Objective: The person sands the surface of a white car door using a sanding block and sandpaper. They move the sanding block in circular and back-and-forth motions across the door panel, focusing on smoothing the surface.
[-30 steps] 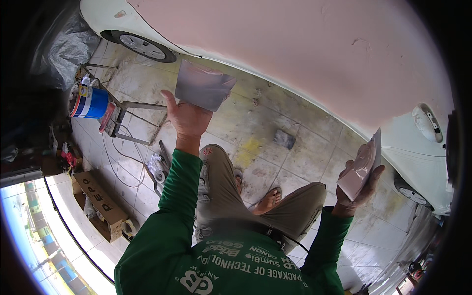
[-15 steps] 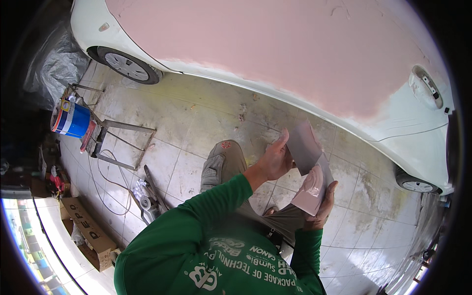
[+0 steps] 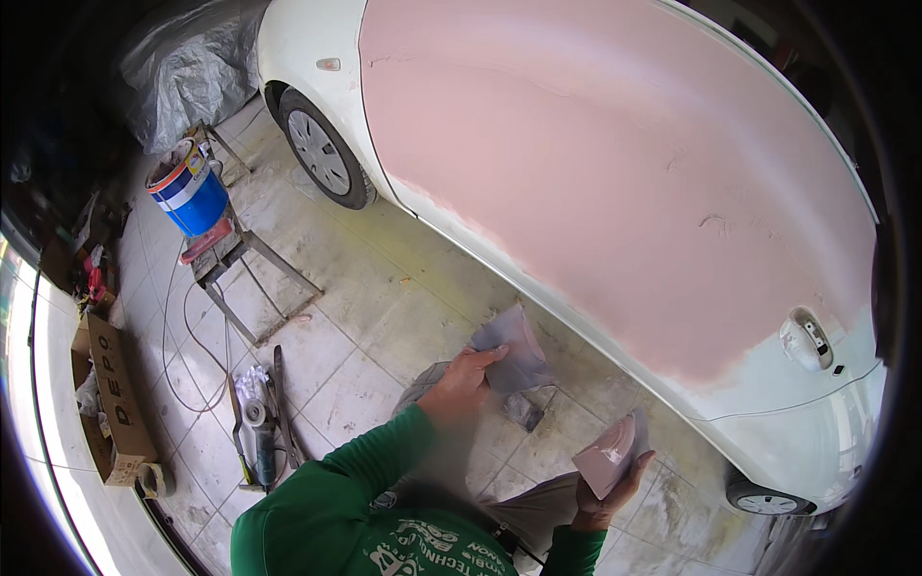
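Note:
My left hand (image 3: 459,386) grips a flat, flexible grey spreader (image 3: 517,353) smeared with pink filler, thumb laid over its face. Its wide edge points toward the car, a little short of the sill. Lower and to the right, my right hand (image 3: 615,492) supports a thin grey sheet (image 3: 597,472) from beneath and along its side. A glossy heap of pink filler (image 3: 613,445) lies on that sheet. The two hands are apart. Beyond them stands a white car, its side panel (image 3: 576,192) largely coated in smooth pink filler, with a few raised marks.
At the left, a blue bucket (image 3: 195,204) stands on a metal-legged stool (image 3: 264,300). An angle grinder (image 3: 260,427) lies on the tiled floor near a cable. A cardboard box (image 3: 123,413) and crumpled plastic sheeting (image 3: 197,84) are farther out. The car's front wheel (image 3: 322,149) is at upper left.
The spreader in my left hand has come away from the filler sheet, toward the left. My right hand has lowered with the sheet. The view has turned, showing more of the car's side.

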### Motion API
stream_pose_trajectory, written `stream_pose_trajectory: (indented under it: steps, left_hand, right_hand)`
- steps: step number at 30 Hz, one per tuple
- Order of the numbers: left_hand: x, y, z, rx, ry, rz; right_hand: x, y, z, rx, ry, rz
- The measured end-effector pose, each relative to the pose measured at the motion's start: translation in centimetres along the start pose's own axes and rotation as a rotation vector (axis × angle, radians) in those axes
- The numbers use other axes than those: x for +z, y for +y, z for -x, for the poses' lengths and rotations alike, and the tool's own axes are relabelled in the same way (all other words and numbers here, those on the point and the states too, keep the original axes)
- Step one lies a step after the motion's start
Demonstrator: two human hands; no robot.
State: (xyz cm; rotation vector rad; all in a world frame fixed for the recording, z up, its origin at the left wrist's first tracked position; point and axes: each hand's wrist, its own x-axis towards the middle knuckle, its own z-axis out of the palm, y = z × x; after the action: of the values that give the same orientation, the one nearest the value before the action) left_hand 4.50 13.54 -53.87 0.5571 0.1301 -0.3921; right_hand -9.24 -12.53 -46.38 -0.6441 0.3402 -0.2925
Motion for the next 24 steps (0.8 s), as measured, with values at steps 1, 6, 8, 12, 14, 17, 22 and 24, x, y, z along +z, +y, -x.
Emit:
stream_pose_trajectory:
  steps: [1, 6, 8, 12, 14, 17, 22, 24]
  left_hand:
    - [-0.7, 0.9, 0.0, 0.053, 0.026, -0.054]
    - [-0.1, 6.0, 0.9, 0.305, 0.032, -0.189]
    - [2.2, 7.9, 2.0, 0.288, 0.021, -0.044]
    - [0.4, 9.2, 1.8, 0.423, -0.139, -0.494]
    - [2.6, 9.8, 1.7, 0.545, -0.131, -0.791]
    - [8.0, 10.7, 2.3, 0.894, -0.202, -1.226]
    - [11.5, 9.5, 4.4, 1.278, -0.392, -1.722]
    - [10.4, 9.2, 4.8, 1.179, -0.55, -1.708]
  right_hand:
    - [0.8, 0.0, -0.6, -0.008, -0.026, 0.025]
    - [7.4, -0.3, -2.1, -0.016, -0.211, 0.124]
    - [9.4, -0.4, -2.8, -0.063, -0.22, 0.175]
    - [13.8, -0.3, -3.6, -0.084, -0.241, 0.284]
    - [14.7, -0.3, -4.2, -0.118, -0.253, 0.316]
    - [14.4, 0.0, -4.9, -0.141, -0.253, 0.408]
    - [16.1, 2.1, -6.1, -0.284, -0.253, 0.755]
    - [17.2, 0.9, -5.4, -0.316, -0.07, 0.638]
